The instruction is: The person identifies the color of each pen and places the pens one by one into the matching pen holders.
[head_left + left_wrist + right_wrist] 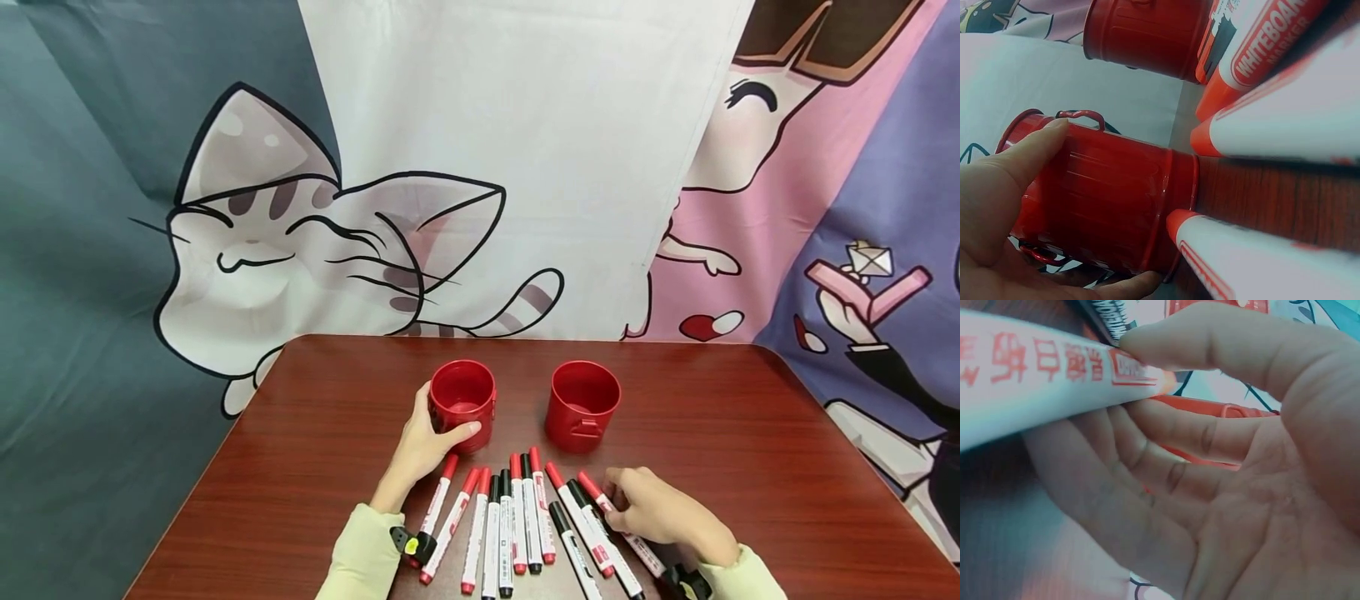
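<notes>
Two small red metal pails with little wire handles stand side by side on the table. My left hand (420, 447) grips the left pail (1104, 200), thumb across its front and fingers around its far side. The right pail (573, 423) stands apart from both hands. At the right end of a row of whiteboard markers, my right hand (663, 510) pinches a red-capped marker (643, 554) between thumb and fingers. In the right wrist view the white barrel of this marker (1035, 375) with red lettering crosses over the fingers, thumb on top near the cap.
Several red-capped and black-capped whiteboard markers (491, 533) lie fanned out in front of the pails, caps pointing away from me. The dark wood table (315, 500) ends at a cartoon-printed cloth (525, 125) behind it.
</notes>
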{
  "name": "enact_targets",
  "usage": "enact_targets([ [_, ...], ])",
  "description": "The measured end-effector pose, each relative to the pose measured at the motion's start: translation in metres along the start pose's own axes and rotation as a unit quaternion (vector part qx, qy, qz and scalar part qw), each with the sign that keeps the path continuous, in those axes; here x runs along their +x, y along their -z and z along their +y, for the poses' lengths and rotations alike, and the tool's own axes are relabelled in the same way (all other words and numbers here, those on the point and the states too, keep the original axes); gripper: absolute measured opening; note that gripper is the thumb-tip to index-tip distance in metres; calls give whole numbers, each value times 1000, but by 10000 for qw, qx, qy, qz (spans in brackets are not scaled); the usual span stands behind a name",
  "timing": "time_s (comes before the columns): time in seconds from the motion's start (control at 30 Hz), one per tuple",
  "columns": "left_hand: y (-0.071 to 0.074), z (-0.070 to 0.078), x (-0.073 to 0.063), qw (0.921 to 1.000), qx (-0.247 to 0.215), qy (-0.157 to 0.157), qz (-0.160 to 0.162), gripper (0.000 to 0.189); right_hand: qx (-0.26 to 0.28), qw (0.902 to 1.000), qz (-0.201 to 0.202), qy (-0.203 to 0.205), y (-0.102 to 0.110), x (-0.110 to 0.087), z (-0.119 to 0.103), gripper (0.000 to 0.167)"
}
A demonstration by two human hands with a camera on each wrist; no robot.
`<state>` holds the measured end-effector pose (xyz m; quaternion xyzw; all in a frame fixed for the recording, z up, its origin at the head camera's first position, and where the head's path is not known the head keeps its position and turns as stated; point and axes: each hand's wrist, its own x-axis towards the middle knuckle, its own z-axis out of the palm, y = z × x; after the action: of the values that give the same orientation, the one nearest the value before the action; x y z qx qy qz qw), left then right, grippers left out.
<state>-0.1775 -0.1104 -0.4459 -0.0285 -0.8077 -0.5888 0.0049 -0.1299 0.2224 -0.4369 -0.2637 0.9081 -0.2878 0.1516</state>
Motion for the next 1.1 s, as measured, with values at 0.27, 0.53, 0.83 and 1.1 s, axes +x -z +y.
enact_targets([
  [0.27,1,6,-4,10000,-2,-26,-18,89,672,9973,203,232,5,-1,-2,12],
  [0.53,-2,-12,5,9994,73,-339,66,95,1456,9816,1108,541,10,1,-12,22],
  [0.83,-2,-12,4,9994,82,-343,70,94,1365,9643,2018,1037,6,4,-13,31],
  [1.1,-2,-11,4,9996,126,-246,47,94,1931,9421,2373,1372,5,6,-12,34],
])
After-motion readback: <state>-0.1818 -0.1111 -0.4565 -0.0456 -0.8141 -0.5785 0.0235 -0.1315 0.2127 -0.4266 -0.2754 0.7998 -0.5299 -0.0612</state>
